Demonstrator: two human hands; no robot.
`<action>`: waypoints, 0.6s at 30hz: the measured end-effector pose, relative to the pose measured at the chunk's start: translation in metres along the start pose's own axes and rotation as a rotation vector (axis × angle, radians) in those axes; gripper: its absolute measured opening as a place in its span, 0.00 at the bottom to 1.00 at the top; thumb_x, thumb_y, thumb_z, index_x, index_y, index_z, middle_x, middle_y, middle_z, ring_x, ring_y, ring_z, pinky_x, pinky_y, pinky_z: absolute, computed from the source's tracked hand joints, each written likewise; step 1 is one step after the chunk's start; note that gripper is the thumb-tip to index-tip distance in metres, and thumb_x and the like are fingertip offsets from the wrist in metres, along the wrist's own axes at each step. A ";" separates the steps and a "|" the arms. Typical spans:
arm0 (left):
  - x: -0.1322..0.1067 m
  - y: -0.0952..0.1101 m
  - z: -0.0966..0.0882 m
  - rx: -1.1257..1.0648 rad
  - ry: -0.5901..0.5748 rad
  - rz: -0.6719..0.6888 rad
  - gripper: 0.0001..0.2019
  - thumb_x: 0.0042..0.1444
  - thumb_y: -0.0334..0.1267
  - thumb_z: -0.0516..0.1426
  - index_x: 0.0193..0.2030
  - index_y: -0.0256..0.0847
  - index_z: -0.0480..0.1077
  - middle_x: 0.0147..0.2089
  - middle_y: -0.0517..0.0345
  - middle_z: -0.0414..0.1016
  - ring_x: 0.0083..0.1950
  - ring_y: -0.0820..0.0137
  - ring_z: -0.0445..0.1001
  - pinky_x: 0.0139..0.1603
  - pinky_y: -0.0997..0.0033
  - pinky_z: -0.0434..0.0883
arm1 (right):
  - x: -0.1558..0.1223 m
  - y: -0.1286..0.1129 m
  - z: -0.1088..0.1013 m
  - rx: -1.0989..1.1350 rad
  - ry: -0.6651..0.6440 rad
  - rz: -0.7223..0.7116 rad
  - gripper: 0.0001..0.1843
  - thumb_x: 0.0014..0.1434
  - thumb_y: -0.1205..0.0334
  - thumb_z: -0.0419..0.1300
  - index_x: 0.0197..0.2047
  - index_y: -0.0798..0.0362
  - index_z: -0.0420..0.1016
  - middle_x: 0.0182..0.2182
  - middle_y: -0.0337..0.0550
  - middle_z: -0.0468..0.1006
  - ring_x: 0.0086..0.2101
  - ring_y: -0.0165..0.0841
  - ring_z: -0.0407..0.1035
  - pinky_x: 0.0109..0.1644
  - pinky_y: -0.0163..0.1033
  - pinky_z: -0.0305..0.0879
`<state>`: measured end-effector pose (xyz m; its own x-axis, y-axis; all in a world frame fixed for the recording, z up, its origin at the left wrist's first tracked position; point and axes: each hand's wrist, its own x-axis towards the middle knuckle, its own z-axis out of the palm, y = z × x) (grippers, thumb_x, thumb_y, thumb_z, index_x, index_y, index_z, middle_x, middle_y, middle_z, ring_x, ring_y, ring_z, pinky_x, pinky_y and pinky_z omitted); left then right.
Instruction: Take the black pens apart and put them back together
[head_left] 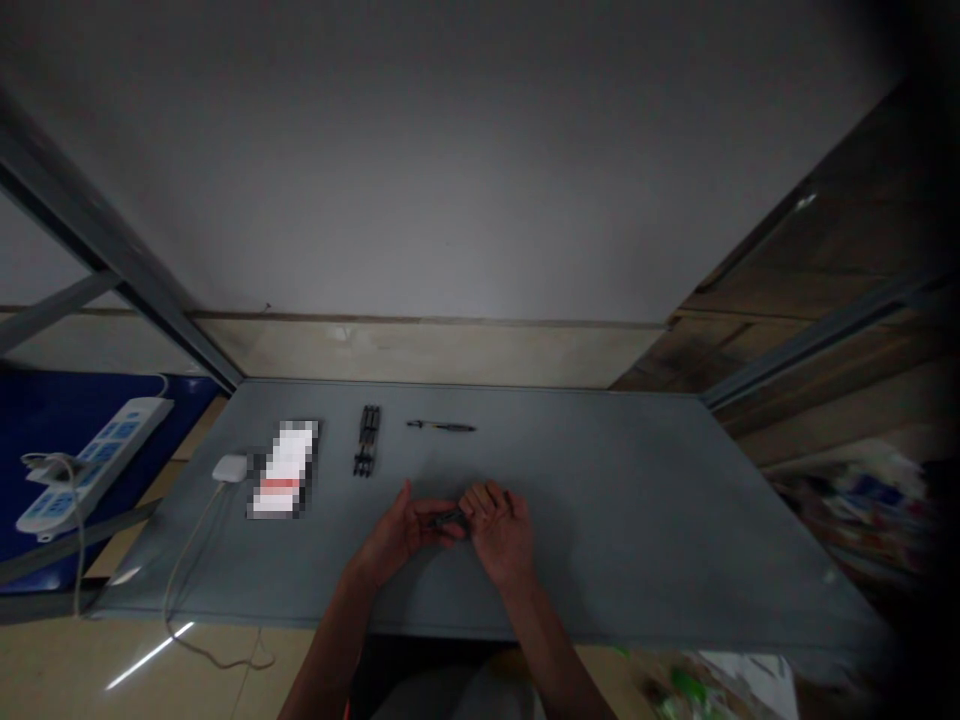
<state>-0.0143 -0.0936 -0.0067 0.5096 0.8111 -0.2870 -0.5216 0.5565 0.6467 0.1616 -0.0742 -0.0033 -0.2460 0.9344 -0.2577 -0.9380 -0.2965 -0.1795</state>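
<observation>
Just above the front part of the grey table, my left hand (pixel 405 530) and my right hand (pixel 501 525) meet at a small dark elongated piece (pixel 448 518). The left fingers pinch it from the left, thumb pointing up. Curled fingers of the right hand close over its right end and hide part of it; its exact kind is too small and dim to make out. Beyond the hands lies a thin dark pen-like stick (pixel 444 427), placed crosswise. Left of that, a cluster of several dark slim pieces (pixel 367 440) lies together on the tabletop.
A pixelated phone-like rectangle (pixel 285 470) and a white charger-like block (pixel 230 468) with a cable lie at the left of the grey table (pixel 637 520). Beyond its left edge is a white power strip (pixel 94 465). Metal frame bars stand at both sides, with a wall behind.
</observation>
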 end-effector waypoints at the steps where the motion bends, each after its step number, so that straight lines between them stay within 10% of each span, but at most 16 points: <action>1: 0.000 0.000 0.000 0.004 0.003 -0.002 0.39 0.63 0.63 0.40 0.52 0.29 0.77 0.48 0.35 0.80 0.49 0.53 0.78 0.54 0.55 0.68 | 0.000 0.000 -0.001 0.002 -0.001 0.006 0.15 0.58 0.60 0.55 0.22 0.50 0.55 0.20 0.32 0.52 0.23 0.31 0.52 0.31 0.39 0.59; 18: -0.002 0.005 0.009 0.076 0.025 -0.009 0.36 0.64 0.61 0.40 0.48 0.36 0.79 0.47 0.41 0.82 0.50 0.53 0.78 0.56 0.53 0.68 | 0.000 -0.003 -0.002 -0.034 -0.004 0.010 0.15 0.57 0.60 0.55 0.22 0.49 0.54 0.20 0.32 0.52 0.23 0.32 0.52 0.31 0.41 0.58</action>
<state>-0.0119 -0.0939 0.0035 0.4960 0.8112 -0.3098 -0.4632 0.5490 0.6957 0.1646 -0.0740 -0.0049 -0.2569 0.9320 -0.2556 -0.9266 -0.3127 -0.2090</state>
